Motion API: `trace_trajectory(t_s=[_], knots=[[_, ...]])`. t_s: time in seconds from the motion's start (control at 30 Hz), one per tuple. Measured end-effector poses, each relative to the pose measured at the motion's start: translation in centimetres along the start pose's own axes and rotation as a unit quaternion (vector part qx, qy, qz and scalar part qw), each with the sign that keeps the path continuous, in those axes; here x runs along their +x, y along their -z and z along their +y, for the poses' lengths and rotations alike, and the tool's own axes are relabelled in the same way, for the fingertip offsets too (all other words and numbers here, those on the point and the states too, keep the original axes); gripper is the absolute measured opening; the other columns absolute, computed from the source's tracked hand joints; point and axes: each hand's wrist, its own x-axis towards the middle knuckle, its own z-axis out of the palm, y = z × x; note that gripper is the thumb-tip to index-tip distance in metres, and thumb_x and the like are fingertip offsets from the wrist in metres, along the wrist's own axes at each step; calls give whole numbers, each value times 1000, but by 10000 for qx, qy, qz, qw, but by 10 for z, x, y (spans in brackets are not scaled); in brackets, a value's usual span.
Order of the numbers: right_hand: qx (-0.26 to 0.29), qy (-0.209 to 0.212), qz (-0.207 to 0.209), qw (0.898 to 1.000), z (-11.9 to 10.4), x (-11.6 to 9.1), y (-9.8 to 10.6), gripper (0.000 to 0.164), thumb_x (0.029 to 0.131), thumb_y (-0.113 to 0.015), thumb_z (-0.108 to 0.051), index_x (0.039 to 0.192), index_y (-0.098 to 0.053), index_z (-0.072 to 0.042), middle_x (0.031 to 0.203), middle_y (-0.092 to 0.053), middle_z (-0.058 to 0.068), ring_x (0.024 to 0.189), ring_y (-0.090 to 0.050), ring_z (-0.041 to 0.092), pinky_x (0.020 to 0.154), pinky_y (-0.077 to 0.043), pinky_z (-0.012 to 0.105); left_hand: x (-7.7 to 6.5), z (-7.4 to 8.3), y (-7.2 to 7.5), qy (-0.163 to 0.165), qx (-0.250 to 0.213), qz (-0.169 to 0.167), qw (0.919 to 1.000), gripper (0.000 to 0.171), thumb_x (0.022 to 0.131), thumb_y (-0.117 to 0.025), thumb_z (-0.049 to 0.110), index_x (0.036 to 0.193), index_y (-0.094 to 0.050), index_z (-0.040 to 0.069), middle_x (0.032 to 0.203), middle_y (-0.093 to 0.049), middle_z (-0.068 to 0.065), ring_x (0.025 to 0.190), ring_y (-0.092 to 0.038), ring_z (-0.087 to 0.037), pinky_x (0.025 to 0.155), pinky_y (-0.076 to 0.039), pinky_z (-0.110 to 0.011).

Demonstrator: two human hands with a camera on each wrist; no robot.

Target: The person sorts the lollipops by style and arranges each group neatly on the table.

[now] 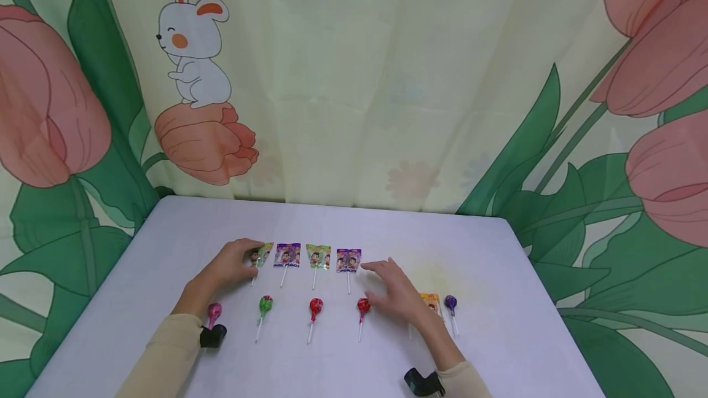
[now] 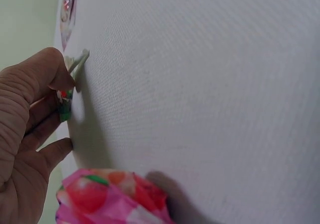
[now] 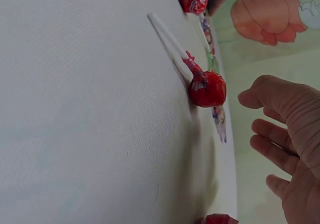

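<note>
Thumb and fingers of my left hand pinch a flat green-wrapped lollipop at the left end of the back row. In the left wrist view its green wrapper shows behind the thumb, and its white stick lies close over the cloth. My right hand hovers with fingers spread and holds nothing. Nearest to it is a round red lollipop, set apart from the thumb in the right wrist view. Two purple flat lollipops and another green one continue the back row.
In the front row lie a pink lollipop beside the left wrist, a green one and another red one. A yellow-orange flat lollipop, partly behind the right forearm, and a dark purple one lie on the right. A patterned curtain hangs behind the table.
</note>
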Motion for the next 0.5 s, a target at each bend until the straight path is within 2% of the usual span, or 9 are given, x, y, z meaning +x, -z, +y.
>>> trace_trajectory(t_s=[0.13, 0.5], knots=[[-23, -13, 95, 10000, -1, -6, 2, 54, 87, -79, -12, 137, -62, -9, 134, -65, 7, 134, -54, 32, 123, -23, 58, 0, -2, 0, -170, 74, 37, 9998, 62, 78, -80, 5, 136, -60, -6, 134, -62, -26, 130, -53, -47, 111, -41, -61], [-38, 74, 263, 9996, 1, -24, 9, 57, 84, -81, -9, 137, -61, -9, 134, -65, 7, 132, -55, 33, 123, -23, 60, 2, -3, 0, -152, 27, 30, 9999, 62, 79, -80, 5, 137, -60, -6, 134, -62, -25, 129, -53, -46, 111, -41, -61]])
